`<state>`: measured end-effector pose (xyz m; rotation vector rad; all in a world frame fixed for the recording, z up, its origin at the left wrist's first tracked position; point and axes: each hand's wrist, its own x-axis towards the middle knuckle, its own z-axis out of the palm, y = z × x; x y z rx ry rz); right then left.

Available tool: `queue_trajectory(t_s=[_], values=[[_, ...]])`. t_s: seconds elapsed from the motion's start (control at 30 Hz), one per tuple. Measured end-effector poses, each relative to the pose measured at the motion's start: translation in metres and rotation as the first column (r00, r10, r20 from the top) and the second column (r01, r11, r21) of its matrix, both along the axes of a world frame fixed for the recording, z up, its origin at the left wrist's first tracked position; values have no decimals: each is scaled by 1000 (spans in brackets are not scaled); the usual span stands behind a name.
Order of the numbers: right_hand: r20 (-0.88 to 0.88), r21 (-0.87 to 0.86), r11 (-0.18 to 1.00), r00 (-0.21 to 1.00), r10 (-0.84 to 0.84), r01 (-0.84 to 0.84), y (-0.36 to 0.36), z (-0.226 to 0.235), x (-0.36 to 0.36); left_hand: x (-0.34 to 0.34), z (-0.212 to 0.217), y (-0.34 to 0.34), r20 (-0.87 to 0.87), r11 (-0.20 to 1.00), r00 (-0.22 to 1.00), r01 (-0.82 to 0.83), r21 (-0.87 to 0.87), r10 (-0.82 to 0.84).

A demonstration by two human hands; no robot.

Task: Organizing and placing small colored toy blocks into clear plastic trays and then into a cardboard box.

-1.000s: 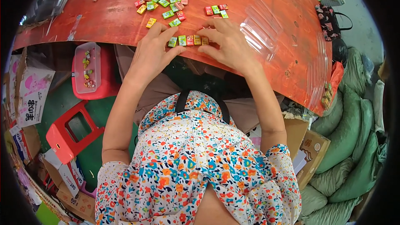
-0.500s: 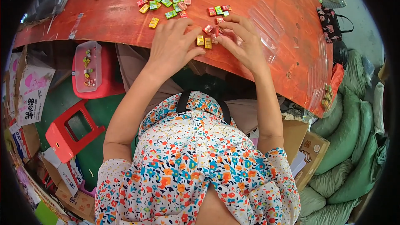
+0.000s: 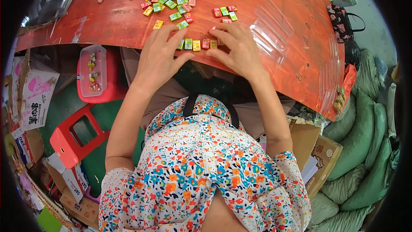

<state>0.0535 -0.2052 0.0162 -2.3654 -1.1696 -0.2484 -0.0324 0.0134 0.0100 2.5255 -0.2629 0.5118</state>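
A short row of small colourful boxes lies near the front edge of the red table, between my hands. It holds a green box [image 3: 188, 44], a yellow box [image 3: 196, 45], a red box [image 3: 206, 44] and another yellow box [image 3: 213, 44]. At the row's left end my left hand [image 3: 159, 58] is open, thumb apart from the fingers, its fingertips by a partly hidden green box. My right hand [image 3: 241, 53] arches open over the right end, thumb and index finger apart around the last boxes. Its fingers hide part of that end.
Several loose boxes [image 3: 171, 4] in red, green, yellow and pink spread over the far part of the red table [image 3: 111, 21]. Clear plastic trays [image 3: 272, 30] lie to the right. Below left stand a clear tub [image 3: 92, 77] on a red stool and another red stool [image 3: 75, 135].
Both hands have shifted, the left one further left. Boxes that were loosely grouped by the right fingers now stand in a row, with green ones showing at its left end.
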Motion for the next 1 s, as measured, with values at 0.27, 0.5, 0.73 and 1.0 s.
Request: queue_trajectory(t_s=[0.27, 0.5, 0.73, 1.0], values=[[-225, -52, 998, 973, -42, 31, -12, -2, -3, 6, -7, -1, -151, 987, 984, 73, -145, -94], [-245, 15, 999, 968, -43, 48, -8, -7, -1, 9, -12, -11, -154, 993, 988, -8, -119, -10], [-215, 33, 999, 976, -27, 35, -6, -5, -3, 13, 4, -19, -129, 999, 991, -16, 37, 20], [-238, 31, 997, 970, -59, 68, -5, -9, -1, 26, -4, -28, -70, 993, 997, 43, 108, -36]])
